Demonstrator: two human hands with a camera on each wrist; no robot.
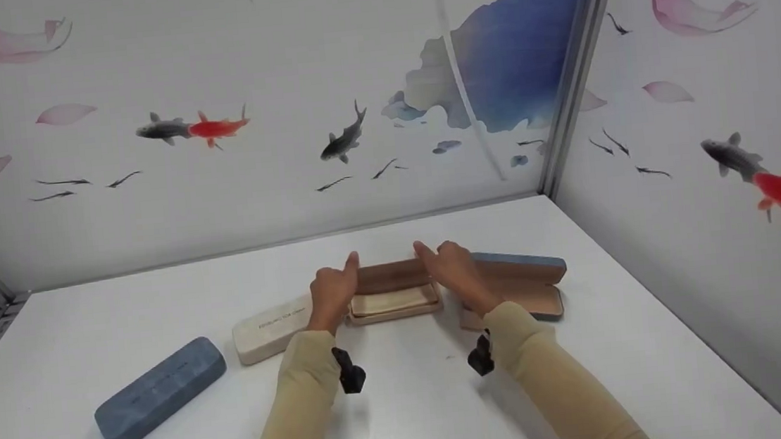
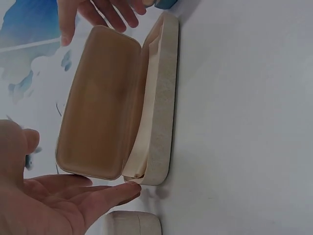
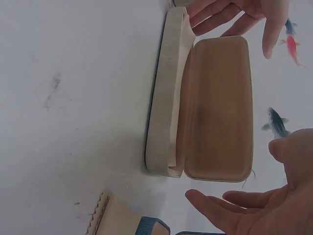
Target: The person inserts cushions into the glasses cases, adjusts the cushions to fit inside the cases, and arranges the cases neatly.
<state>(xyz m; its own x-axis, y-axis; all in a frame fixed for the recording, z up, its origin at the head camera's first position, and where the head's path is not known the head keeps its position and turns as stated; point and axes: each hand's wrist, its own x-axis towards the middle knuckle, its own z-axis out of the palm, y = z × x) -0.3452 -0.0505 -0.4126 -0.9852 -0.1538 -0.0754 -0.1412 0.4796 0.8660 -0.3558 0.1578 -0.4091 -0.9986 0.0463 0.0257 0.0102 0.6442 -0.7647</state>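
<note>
In the middle of the table lies a cream glasses case [image 1: 397, 314] with its lid raised, showing a brown lining [image 2: 100, 105]. A folded cream cloth [image 1: 394, 300] lies in its base. My left hand [image 1: 332, 292] is at the left end, its straight fingers against the case and the thumb held apart. Beyond the right end, my right hand [image 3: 274, 186] has its fingers extended and thumb spread, with nothing held. In the right wrist view its fingertips [image 3: 196, 197] are just off the lid's corner.
To the right stands an opened blue glasses case [image 1: 525, 261] with tan lining, partly behind the right arm. A zigzag-edged cloth [image 3: 115, 215] shows beside it. On the left are a closed cream case [image 1: 269, 329] and a closed blue case [image 1: 162, 394]. Printed walls [image 1: 290, 207] border the white table.
</note>
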